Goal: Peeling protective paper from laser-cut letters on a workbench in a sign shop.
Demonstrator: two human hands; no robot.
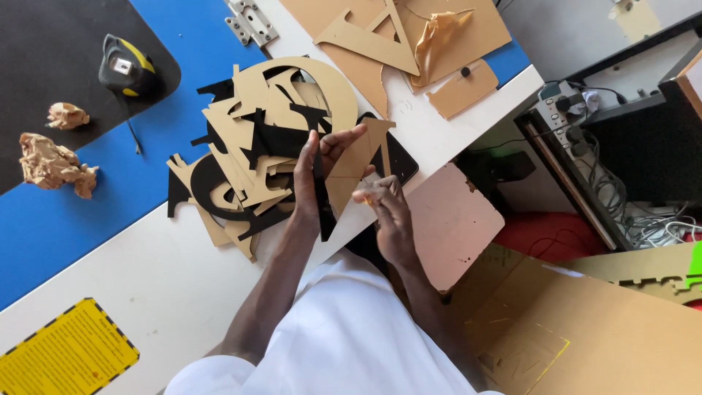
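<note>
From the head camera, looking down, a person sits at a white table (pixel 146 292) with a blue mat (pixel 88 212) on it.

The left hand (pixel 314 179) holds a flat cut-out shape, black on one face and covered with tan paper on the other (pixel 344 172), up on its edge, just above the table edge. The left fingers are stretched long along the shape and the thumb presses the other face, so the hand grips it. The right hand (pixel 384 201) is closed in a pinch at the lower edge of the same shape. Its fingertips (pixel 365 196) seem to nip a bit of the tan paper, but that part is too small to be sure.

It looks like the step in hand is peeling the tan paper off the black shape. The peel looks only just begun, as most of the tan face is covered. The next move calls for a firm pinch on the loose paper corner and a slow pull away, while the left hand keeps the shape steady.

Just behind the hands lies a heap of black and tan cut-out letter shapes (pixel 256 139). Two crumpled balls of tan paper (pixel 55 164) lie well apart on the left, near a black and yellow tape measure (pixel 126 67).
</note>
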